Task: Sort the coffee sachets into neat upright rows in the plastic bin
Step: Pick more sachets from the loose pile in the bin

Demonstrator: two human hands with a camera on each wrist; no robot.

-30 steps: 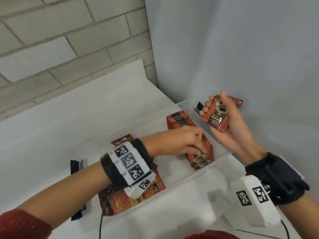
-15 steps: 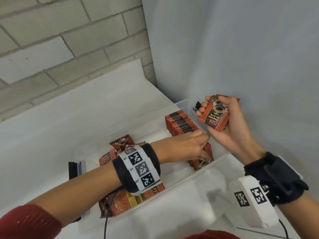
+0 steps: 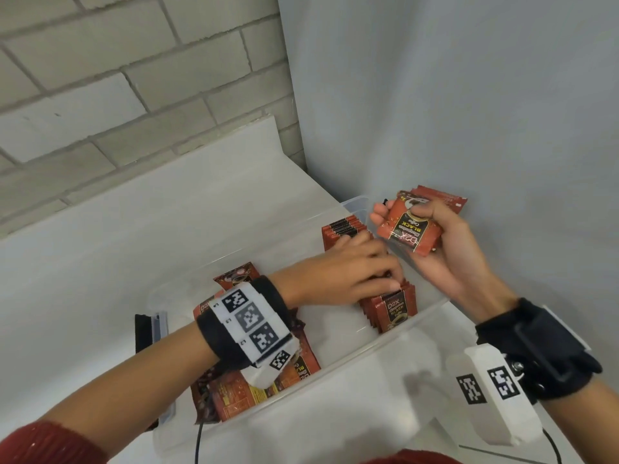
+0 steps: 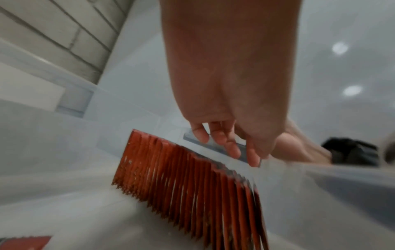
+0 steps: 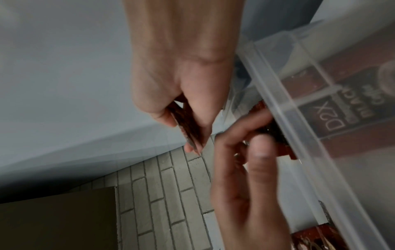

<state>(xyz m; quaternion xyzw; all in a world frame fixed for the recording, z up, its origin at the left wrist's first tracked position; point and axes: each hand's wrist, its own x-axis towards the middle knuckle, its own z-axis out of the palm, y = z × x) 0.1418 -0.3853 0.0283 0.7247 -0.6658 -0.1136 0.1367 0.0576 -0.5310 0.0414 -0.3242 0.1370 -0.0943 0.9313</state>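
A clear plastic bin (image 3: 335, 366) sits on the white table. An upright row of red coffee sachets (image 3: 392, 306) runs along its right end, seen edge-on in the left wrist view (image 4: 192, 177). My left hand (image 3: 385, 276) reaches over this row with its fingertips on the sachet tops. The left wrist view shows those fingers (image 4: 226, 143) loose, with nothing between them. My right hand (image 3: 432, 242) hovers over the bin's far right corner and grips a small stack of sachets (image 3: 408, 229), thumb across the top one. The right wrist view shows that stack (image 5: 188, 128) pinched edge-on.
Loose sachets (image 3: 241, 396) lie jumbled flat in the bin's left part, partly under my left wrist. A black clip (image 3: 144, 333) sits at the bin's left end. A grey wall rises close on the right, a brick wall behind the table.
My left hand has stayed on the upright row, shifting only slightly along it. My right thumb has folded down across the face of the held stack.
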